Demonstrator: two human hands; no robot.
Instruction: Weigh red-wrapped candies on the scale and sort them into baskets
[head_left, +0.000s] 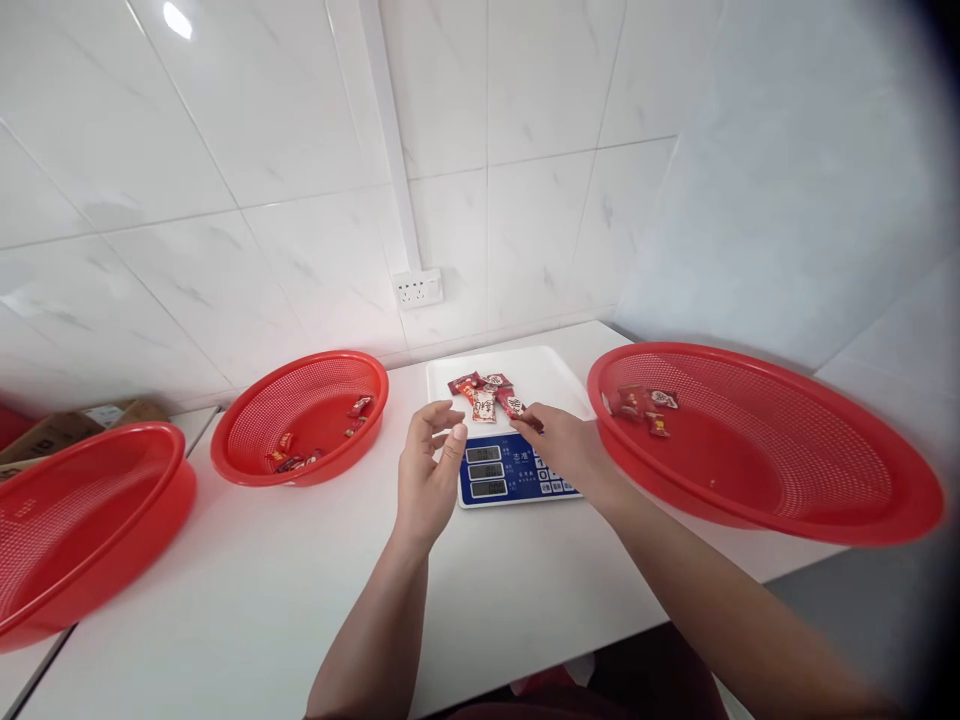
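Observation:
Several small red and white wrapped packets (pixel 484 404) lie in a loose pile on the white pan (pixel 551 375) of a digital scale (pixel 517 470) with a blue keypad panel. To the left of the pile is my left hand (pixel 431 475), its thumb and fingers apart and nothing between them. My right hand (pixel 562 440) reaches in from the right over the panel. Its thumb and fingertips close on the edge of a dark red packet (pixel 511 401) at the right side of the pile. The digits on the displays are too blurred to read surely.
At the right stands a large red basket (pixel 825 490) holding several packets (pixel 637 403). Left of the scale is a smaller red basket (pixel 247 440) with several packets (pixel 296 460). Another red basket (pixel 142 510) sits at the far left, by cardboard (pixel 67 430). A socket (pixel 417 288) is on the wall.

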